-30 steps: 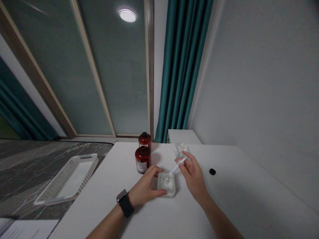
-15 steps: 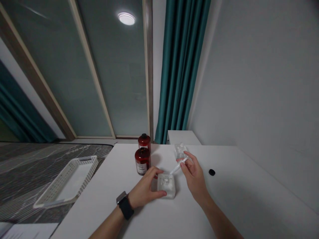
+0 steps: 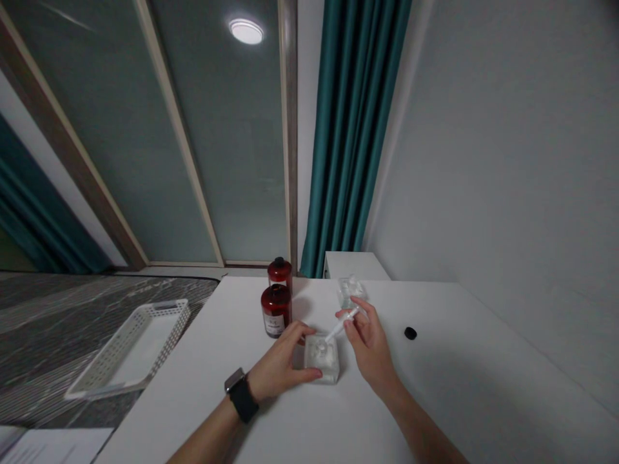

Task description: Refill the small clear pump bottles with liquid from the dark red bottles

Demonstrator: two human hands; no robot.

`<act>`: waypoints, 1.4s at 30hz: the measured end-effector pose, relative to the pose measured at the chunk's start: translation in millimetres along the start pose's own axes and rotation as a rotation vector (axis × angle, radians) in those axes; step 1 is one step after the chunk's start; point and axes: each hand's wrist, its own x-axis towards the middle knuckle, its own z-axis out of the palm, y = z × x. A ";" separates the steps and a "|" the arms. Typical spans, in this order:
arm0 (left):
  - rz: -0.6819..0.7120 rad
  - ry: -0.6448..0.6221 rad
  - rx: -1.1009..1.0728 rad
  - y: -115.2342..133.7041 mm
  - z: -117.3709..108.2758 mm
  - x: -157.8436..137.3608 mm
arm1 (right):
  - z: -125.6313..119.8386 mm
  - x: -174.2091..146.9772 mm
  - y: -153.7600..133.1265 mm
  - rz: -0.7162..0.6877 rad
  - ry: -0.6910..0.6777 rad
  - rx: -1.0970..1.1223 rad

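My left hand (image 3: 278, 365), a black watch on its wrist, is closed round the left side of a square clear container (image 3: 322, 367) on the white table. Its thumb lies along the near edge, its fingers at the far left corner. A slim translucent syringe-like tube (image 3: 340, 327) is pinched in my right hand (image 3: 368, 345). It slants down to the left, its lower tip at the round middle of the container's top. Whether the tip is inside or only touching, I cannot tell. A second clear square container (image 3: 351, 290) stands just beyond my right fingers.
Two dark red bottles stand left of the far container, the nearer bottle (image 3: 276, 314) labelled and the farther bottle (image 3: 279, 273) behind it. A small black cap (image 3: 411, 333) lies to the right. A white perforated basket (image 3: 104, 364) sits on a dark patterned surface at left.
My right hand has shifted slightly left and the tube's tip has moved from the container's far right edge to its middle. My left hand keeps its hold.
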 end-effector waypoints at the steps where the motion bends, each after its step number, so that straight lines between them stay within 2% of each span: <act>1: 0.000 -0.001 0.000 -0.2 0.0 0.0 | 0.5 -0.2 -0.6 0.006 -0.017 0.006; 7: -0.010 -0.002 -0.004 2.1 -0.4 -0.5 | -7.2 7.0 -3.3 0.106 -0.026 0.028; 11: -0.030 -0.001 -0.014 4.3 -1.0 -0.4 | -24.8 21.4 0.2 0.142 0.123 0.115; 16: -0.029 -0.001 -0.011 1.3 -0.9 -0.2 | -43.2 37.0 9.4 0.076 0.284 0.171; 20: -0.025 0.010 0.000 -1.1 -0.8 -0.5 | -59.0 43.7 12.0 -0.073 0.335 -0.128; 26: -0.040 0.004 0.005 -1.0 -1.1 -1.6 | -102.8 54.8 11.6 -0.233 0.478 -0.498; 29: -0.032 0.001 0.012 -1.3 -0.9 -1.9 | -109.6 57.6 22.8 -0.258 0.417 -0.658; 35: -0.046 -0.001 0.030 -2.6 -0.2 -1.1 | -99.7 55.0 50.2 -0.254 0.236 -0.902; 42: -0.035 0.000 0.043 0.1 -1.2 -2.3 | -97.3 53.2 60.3 -0.195 0.176 -1.117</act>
